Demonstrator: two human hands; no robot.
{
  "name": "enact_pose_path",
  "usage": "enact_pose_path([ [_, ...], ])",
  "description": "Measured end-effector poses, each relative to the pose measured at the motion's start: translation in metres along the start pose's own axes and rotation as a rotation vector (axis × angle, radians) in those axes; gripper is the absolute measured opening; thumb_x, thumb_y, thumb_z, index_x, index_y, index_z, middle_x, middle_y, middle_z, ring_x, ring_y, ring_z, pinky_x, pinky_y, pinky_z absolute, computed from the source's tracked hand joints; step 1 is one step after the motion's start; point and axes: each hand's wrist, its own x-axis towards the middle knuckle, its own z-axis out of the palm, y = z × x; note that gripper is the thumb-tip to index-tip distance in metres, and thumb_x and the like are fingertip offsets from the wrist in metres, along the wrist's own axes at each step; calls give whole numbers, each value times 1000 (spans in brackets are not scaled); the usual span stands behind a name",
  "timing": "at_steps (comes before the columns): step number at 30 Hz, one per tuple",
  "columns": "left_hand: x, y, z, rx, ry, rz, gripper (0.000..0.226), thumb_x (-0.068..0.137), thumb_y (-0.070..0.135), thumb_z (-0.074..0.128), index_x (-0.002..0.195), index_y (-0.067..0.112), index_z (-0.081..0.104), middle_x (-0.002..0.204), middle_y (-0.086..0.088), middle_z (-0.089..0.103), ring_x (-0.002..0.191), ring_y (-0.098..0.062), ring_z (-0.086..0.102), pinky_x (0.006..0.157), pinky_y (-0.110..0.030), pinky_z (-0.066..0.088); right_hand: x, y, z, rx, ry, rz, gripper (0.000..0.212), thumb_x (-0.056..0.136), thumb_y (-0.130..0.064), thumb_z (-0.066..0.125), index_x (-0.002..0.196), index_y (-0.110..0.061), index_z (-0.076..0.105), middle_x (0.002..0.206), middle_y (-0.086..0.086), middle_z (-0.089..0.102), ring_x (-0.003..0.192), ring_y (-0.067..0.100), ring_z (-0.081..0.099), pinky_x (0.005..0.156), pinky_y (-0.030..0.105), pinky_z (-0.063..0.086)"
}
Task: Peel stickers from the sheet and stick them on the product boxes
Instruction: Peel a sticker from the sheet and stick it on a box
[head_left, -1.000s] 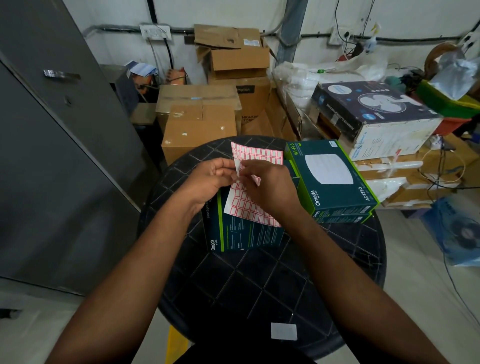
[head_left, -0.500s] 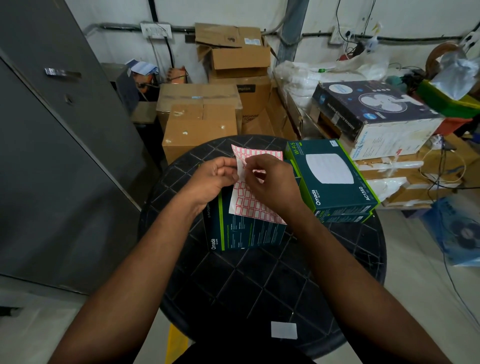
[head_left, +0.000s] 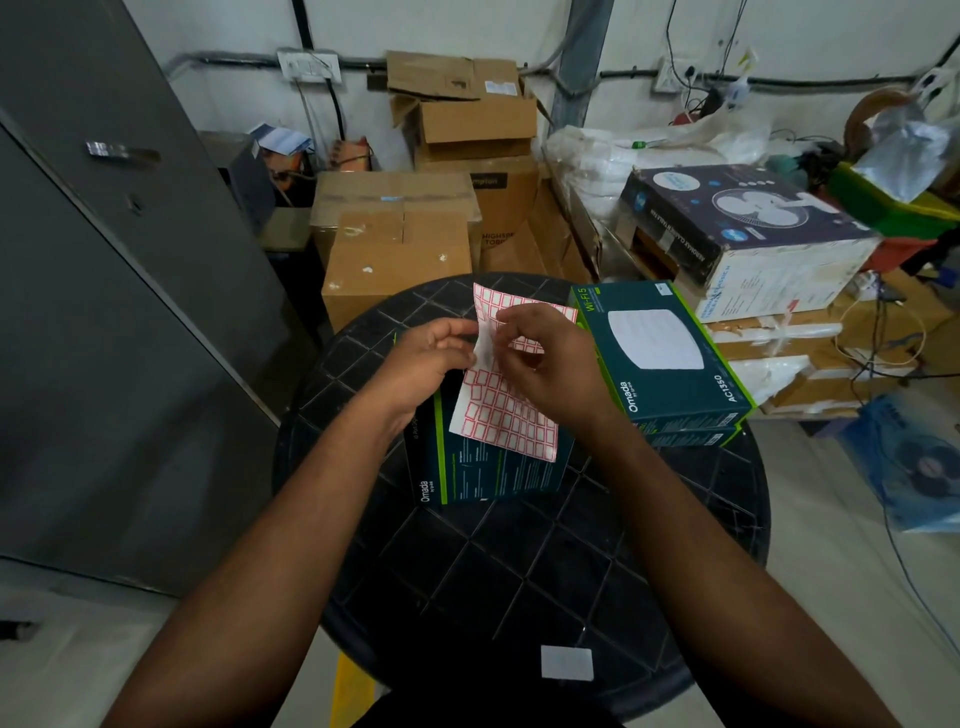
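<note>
Sticker sheet (head_left: 506, 410) of red-bordered labels sits at the centre of the frame, held up over the nearer Omada product box (head_left: 488, 467) on the round black table (head_left: 519, 561). At the bottom of the frame, on the table's near edge, lies a small white rectangle (head_left: 566, 662); whether it is a sticker cannot be told. The left hand (head_left: 426, 364) pinches the sheet's left edge, which curls upward. The right hand (head_left: 545, 364) has its fingertips pinched on the sheet's upper part, apparently working a label loose; no freed sticker is visible between the fingers. Just right of centre, a stack of Omada boxes (head_left: 660, 358) touches the table's far side. No red-bordered label shows on any visible box face, so the sticking looks hardly begun: one peel is in hand, and all boxes remain to be labelled. Beyond, brown cartons (head_left: 400, 249) fill the upper centre.
</note>
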Motion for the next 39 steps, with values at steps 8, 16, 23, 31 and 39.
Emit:
enact_pose_path([
  [8, -4, 2, 6, -7, 106, 6, 19, 98, 25, 63, 108, 14, 75, 100, 2, 78, 94, -9, 73, 79, -18, 51, -5, -2, 11, -168, -65, -184, 12, 91, -13, 71, 101, -7, 75, 127, 9, 60, 106, 17, 64, 84, 30, 59],
  [16, 2, -1, 11, 44, 164, -8, 12, 90, 10, 71, 102, 10, 75, 90, -2, 78, 77, -10, 75, 63, -16, 54, -10, 0, 15, -184, -70, -203, 7, 87, -12, 75, 91, -7, 76, 134, 9, 57, 104, 14, 66, 82, 35, 60],
  [23, 5, -3, 9, 9, 177, 25, 17, 87, 9, 76, 103, 5, 74, 93, -3, 79, 81, -11, 76, 69, -17, 56, -19, -2, 9, -116, -19, -154, 6, 82, -12, 80, 86, -10, 76, 135, 8, 56, 109, 12, 61, 86, 23, 54],
  [31, 0, -5, 5, 27, 117, 2, 7, 96, 12, 65, 102, 12, 69, 100, 0, 77, 91, -8, 73, 73, -13, 50, -34, 25, -14, 206, 183, 415, 7, 84, -27, 79, 80, -21, 75, 136, 0, 53, 134, 11, 46, 102, 36, 50],
  [39, -1, -5, 8, 49, 78, 29, 9, 100, 11, 59, 103, 15, 66, 102, -2, 77, 97, -14, 73, 84, -27, 51, -43, 24, -39, 492, -19, 549, 13, 91, -7, 69, 91, 6, 71, 100, 15, 75, 97, 29, 72, 92, 48, 57],
])
